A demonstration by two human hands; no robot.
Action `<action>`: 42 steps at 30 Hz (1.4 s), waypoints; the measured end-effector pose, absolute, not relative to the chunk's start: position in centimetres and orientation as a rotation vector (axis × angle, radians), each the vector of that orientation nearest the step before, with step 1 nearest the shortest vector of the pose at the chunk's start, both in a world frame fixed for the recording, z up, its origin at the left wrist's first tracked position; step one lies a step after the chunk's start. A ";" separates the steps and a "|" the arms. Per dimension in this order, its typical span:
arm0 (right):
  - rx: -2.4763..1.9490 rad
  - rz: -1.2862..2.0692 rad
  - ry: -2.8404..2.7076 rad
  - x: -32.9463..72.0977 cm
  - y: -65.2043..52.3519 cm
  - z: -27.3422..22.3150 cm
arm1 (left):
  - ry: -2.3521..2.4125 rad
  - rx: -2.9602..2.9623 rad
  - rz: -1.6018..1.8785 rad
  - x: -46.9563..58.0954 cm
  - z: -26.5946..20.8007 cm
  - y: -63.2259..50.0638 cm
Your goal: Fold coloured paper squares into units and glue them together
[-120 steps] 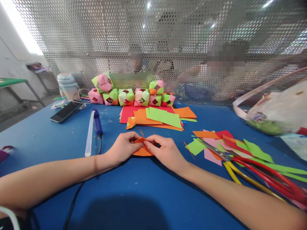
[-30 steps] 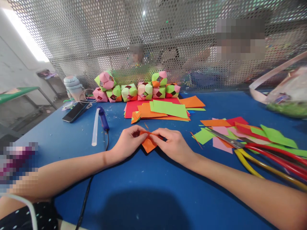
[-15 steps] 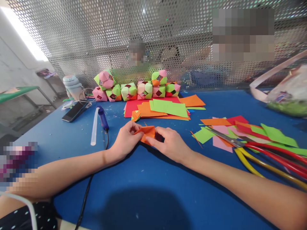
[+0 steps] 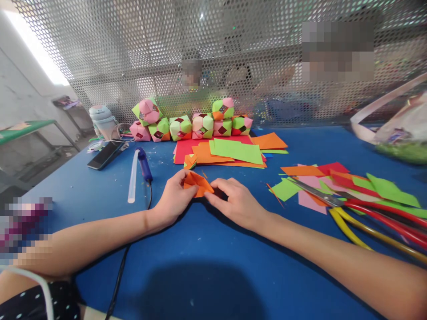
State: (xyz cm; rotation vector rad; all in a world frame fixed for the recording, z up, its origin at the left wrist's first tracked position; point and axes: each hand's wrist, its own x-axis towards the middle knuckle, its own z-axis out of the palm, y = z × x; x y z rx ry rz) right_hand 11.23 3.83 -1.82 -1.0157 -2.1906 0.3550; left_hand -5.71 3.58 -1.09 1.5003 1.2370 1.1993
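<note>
Between my hands, just above the blue table, is a small folded piece of orange paper (image 4: 199,183) with creased, partly opened flaps. My left hand (image 4: 176,194) is closed on its left side, thumb in front and fingers behind. At its right corner my right hand (image 4: 235,200) pinches the edge with thumb and fingertips. Right behind the paper lies a small folded orange and green paper piece (image 4: 190,162). Farther back is a stack of paper sheets, with a green sheet (image 4: 236,150) on top.
Several folded paper balls (image 4: 202,126) line the mesh panel (image 4: 153,53). A blue glue gun (image 4: 144,164) with a glue stick (image 4: 133,178), a phone (image 4: 105,154) and a cup (image 4: 103,122) are at left. Red-handled scissors (image 4: 373,208) and yellow-handled ones (image 4: 350,229) lie on paper scraps (image 4: 313,182) at right.
The orange paper has turned and its flaps now spread wider, showing creases inside. My right fingers have shifted to its lower right corner. The view has moved slightly.
</note>
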 end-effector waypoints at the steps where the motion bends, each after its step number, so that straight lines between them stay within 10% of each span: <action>1: -1.047 0.368 -2.168 11.2 3.9 -1.9 | 1.246 1.493 1.189 -5.7 -1.0 3.5; 42: -1.025 0.477 -1.950 11.4 4.5 -2.4 | 1.158 1.450 0.934 -5.3 -0.4 2.9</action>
